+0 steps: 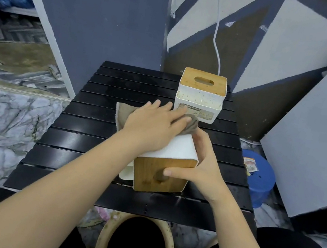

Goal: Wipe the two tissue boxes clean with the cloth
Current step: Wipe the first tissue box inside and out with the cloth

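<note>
Ur left hand [153, 126] is flat, pressing the cloth [190, 124] on the near box [175, 153], tipped over mid-table [70, 141]. Right hand [204, 169] grips its side, thumb on the wood lid. 2nd box [201, 95] upright just behind.

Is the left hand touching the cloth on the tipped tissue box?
Touching. The head view shows the left hand lying flat on the cloth, pressing it against the white side of the tipped tissue box.

Both forearms are bare to the frame edge; no sleeves, watch, rings or gloves are visible. The left hand [153, 125] and right hand [202, 168] have short, unpainted nails. Both thighs are covered in plain black fabric.
</note>
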Demonstrator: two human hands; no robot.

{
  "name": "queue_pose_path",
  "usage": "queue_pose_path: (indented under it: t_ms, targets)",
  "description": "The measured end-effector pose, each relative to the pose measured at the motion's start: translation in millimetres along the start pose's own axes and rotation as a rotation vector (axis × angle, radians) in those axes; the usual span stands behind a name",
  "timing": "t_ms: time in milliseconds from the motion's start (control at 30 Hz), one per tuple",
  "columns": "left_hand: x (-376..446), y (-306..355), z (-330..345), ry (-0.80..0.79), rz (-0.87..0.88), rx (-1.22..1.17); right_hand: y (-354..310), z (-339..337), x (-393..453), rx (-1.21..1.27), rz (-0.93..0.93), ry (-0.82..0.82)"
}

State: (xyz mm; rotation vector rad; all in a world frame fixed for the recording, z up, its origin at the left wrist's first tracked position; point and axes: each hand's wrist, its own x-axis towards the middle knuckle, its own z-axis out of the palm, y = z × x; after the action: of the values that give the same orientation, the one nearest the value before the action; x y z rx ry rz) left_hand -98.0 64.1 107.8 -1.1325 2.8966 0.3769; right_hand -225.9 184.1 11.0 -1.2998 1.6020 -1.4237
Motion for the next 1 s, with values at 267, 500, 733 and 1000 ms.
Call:
queue_pose_path:
  t_ms: [267, 500, 733, 1000]
  targets:
    - [-18.8, -29.3, -3.2, 0.149, -0.286, -0.244, -10.2, 5.6, -3.6, -0.057, -0.022, 0.027]
    - [-47.6, -33.4, 8.5, 0.154, -0.172, -0.365, -11.9, 6.8, -5.4, -0.054, -0.022, 0.025]
    - [-60.4, -6.2, 19.4, 0.22, -0.175, 0.007, -12.9, 2.1, -5.7, -0.059, -0.013, -0.024]
    - [-62.0, 30.6, 35.2, 0.317, -0.026, -0.025, -13.2, -0.3, -3.3, -0.036, -0.013, -0.02]
